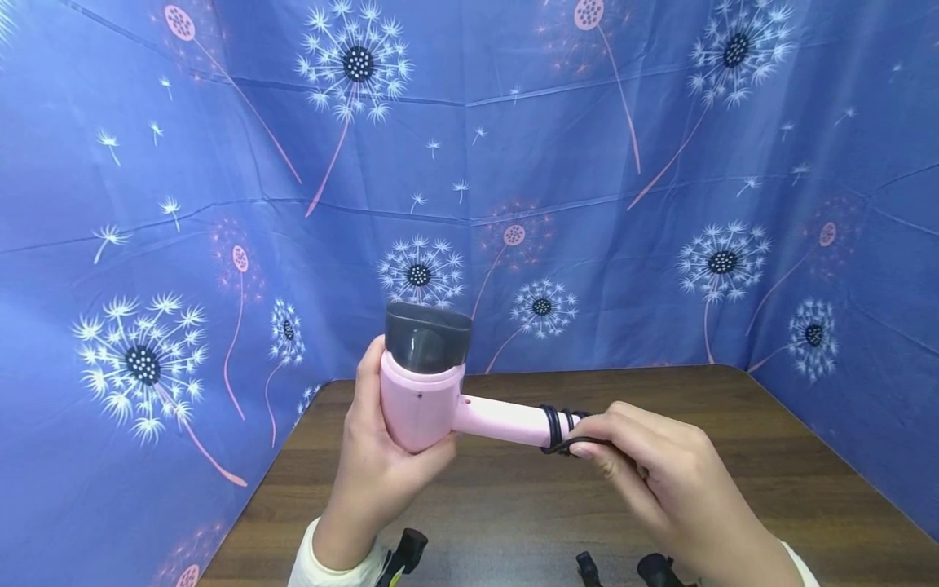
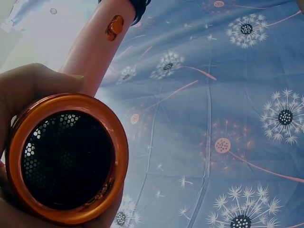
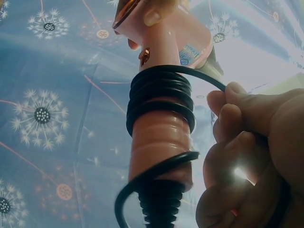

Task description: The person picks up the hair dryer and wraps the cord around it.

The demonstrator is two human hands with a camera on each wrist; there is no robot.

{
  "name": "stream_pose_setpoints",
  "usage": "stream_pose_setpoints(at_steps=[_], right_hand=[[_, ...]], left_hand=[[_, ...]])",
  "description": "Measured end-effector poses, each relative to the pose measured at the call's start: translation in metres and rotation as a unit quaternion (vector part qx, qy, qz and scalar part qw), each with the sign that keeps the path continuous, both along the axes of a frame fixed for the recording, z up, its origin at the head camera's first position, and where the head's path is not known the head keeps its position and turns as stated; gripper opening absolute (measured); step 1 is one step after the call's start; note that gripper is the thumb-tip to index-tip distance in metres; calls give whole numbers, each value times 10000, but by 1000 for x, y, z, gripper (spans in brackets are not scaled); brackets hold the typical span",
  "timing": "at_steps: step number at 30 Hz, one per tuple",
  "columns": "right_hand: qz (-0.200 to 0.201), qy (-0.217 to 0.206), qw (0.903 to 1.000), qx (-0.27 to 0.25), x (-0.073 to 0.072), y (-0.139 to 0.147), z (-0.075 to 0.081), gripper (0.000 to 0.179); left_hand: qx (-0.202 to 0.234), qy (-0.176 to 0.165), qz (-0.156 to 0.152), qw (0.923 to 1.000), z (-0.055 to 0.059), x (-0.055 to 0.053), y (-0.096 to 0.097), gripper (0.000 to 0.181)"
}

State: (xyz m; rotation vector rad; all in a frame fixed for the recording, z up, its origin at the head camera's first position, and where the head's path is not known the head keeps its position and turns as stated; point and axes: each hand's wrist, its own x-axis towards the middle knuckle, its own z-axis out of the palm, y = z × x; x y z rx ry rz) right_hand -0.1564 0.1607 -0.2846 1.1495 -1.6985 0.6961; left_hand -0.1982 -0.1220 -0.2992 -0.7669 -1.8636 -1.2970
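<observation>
A pink hair dryer (image 1: 418,408) with a black nozzle (image 1: 428,337) is held up over the table. My left hand (image 1: 389,465) grips it round the body, thumb near the base of the handle. In the left wrist view the round rear grille (image 2: 66,159) with its coppery rim faces the camera. A black cord (image 3: 160,97) wraps in several turns round the handle (image 3: 159,135). My right hand (image 1: 660,456) pinches the cord between thumb and forefinger beside the handle's end, and a stretch of it runs taut from the coils to those fingertips in the right wrist view.
A brown wooden table (image 1: 513,505) lies beneath the hands. Blue cloth (image 1: 469,163) with a dandelion print hangs behind it and along both sides. Black straps with camera parts (image 1: 411,548) sit at the wrists.
</observation>
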Motion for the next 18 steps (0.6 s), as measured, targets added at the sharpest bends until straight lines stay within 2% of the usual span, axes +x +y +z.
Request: stream_pose_setpoints(at_steps=[5,11,18], right_hand=[[-81,-68,9999,28,0,2,1,8],[-175,-259,9995,56,-1,5,-1,6],[35,-404,9992,58,-4,9,-3,9]], left_hand=[[-151,187,70,9997,0,0,-1,116],[-398,190,20,9990,0,0,-3,115],[-480,249,-324,9980,0,-2,-4,114]])
